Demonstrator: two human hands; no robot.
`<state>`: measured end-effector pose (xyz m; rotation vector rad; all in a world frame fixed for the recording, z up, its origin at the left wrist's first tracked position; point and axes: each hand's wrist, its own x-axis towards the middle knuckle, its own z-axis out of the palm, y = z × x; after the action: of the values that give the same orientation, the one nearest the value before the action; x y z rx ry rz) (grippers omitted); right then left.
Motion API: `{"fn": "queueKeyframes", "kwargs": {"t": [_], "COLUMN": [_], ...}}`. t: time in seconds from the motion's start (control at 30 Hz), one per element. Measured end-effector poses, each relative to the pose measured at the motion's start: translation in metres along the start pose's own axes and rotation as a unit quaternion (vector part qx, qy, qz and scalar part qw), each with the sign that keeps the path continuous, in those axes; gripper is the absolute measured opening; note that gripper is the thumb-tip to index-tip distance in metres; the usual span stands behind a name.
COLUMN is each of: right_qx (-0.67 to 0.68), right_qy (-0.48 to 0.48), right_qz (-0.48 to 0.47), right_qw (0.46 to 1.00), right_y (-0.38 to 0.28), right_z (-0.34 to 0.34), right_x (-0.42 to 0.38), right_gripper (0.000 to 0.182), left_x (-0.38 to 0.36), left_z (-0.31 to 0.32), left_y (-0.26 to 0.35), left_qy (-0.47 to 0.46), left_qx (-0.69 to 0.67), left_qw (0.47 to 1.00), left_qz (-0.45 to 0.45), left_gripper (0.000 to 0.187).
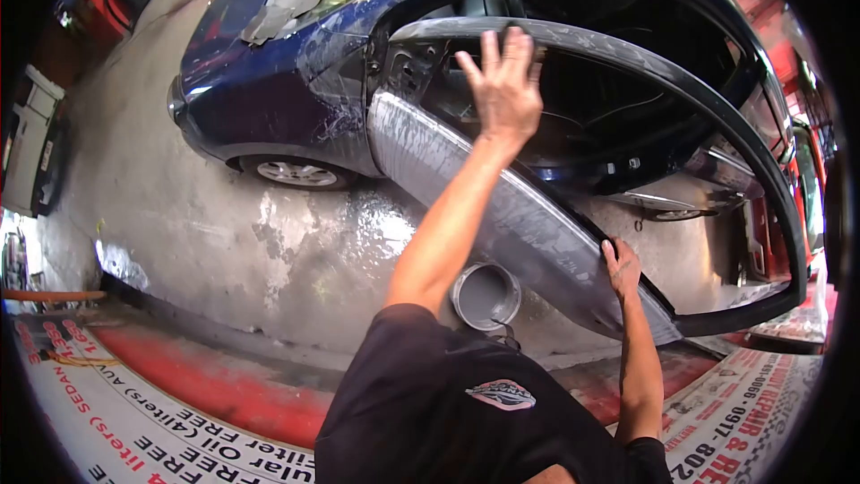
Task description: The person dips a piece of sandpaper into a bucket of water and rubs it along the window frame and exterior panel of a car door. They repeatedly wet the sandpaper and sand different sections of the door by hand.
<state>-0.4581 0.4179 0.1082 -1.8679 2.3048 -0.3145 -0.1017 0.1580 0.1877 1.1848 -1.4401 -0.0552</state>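
A car door (537, 224) stands ajar in front of me. Its outer panel is dull grey with whitish smears, and a black frame arches around its window opening. My left hand (509, 85) is raised at the front upper part of that frame, fingers spread, with nothing in it; it overlaps the frame in this view. Farther back along the door, my right hand (620, 271) grips the top edge of the panel below the window opening. Beneath the door, close to my body, a round bucket (485, 296) holds grey liquid.
The dark blue car (278, 99) has scuffed whitish patches on its fender. Its front wheel (296, 172) rests on wet concrete (340, 233). Printed banners (179, 430) lie along the bottom edge beside a red strip. Another vehicle (36, 143) stands at far left.
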Motion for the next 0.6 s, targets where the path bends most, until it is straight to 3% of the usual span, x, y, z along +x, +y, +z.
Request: {"fn": "queueKeyframes", "kwargs": {"t": [0.03,0.1,0.17,0.3,0.37,0.43,0.47,0.5,0.57,0.6], "right_qx": [-0.008,-0.01,-0.016,-0.024,-0.018,-0.016,-0.018,-0.013,-0.02,-0.015], "right_qy": [0.001,0.008,0.004,-0.003,0.007,0.007,-0.001,0.006,-0.001,0.007], "right_qz": [-0.001,0.008,0.017,0.002,0.0,0.0,0.006,0.012,-0.002,0.0], "right_qw": [1.0,1.0,1.0,1.0,1.0,1.0,1.0,1.0,1.0,1.0], "right_y": [0.0,0.003,0.001,0.006,0.004,-0.006,-0.006,-0.006,-0.008,-0.006], "right_z": [0.002,0.004,0.005,0.006,0.005,0.002,-0.002,-0.003,-0.003,-0.001], "right_x": [0.002,-0.002,-0.002,-0.002,-0.001,0.003,-0.003,0.0,-0.002,-0.003], "right_gripper": [0.052,0.052,0.052,0.051,0.05,0.05,0.05,0.05,0.05,0.05], "left_x": [0.009,0.02,0.014,0.001,0.005,0.016,0.022,0.026,0.02,0.024], "left_z": [-0.013,-0.025,-0.006,0.01,0.001,-0.02,-0.028,-0.028,-0.002,-0.012], "left_y": [-0.017,-0.052,-0.048,0.055,0.032,-0.006,-0.032,-0.04,-0.031,0.007], "left_qy": [-0.017,0.007,0.017,-0.018,-0.015,-0.031,-0.033,0.015,0.03,-0.018], "left_qx": [0.032,0.058,0.074,-0.001,0.002,0.066,0.036,0.062,0.095,0.082], "left_qw": [0.999,0.992,0.994,0.996,0.995,0.997,0.998,0.996,0.994,0.996], "left_qz": [-0.005,-0.113,-0.074,0.092,0.094,0.022,-0.045,-0.068,-0.042,-0.025], "left_gripper": [0.046,0.048,0.049,0.044,0.042,0.041,0.041,0.042,0.043,0.045]}}
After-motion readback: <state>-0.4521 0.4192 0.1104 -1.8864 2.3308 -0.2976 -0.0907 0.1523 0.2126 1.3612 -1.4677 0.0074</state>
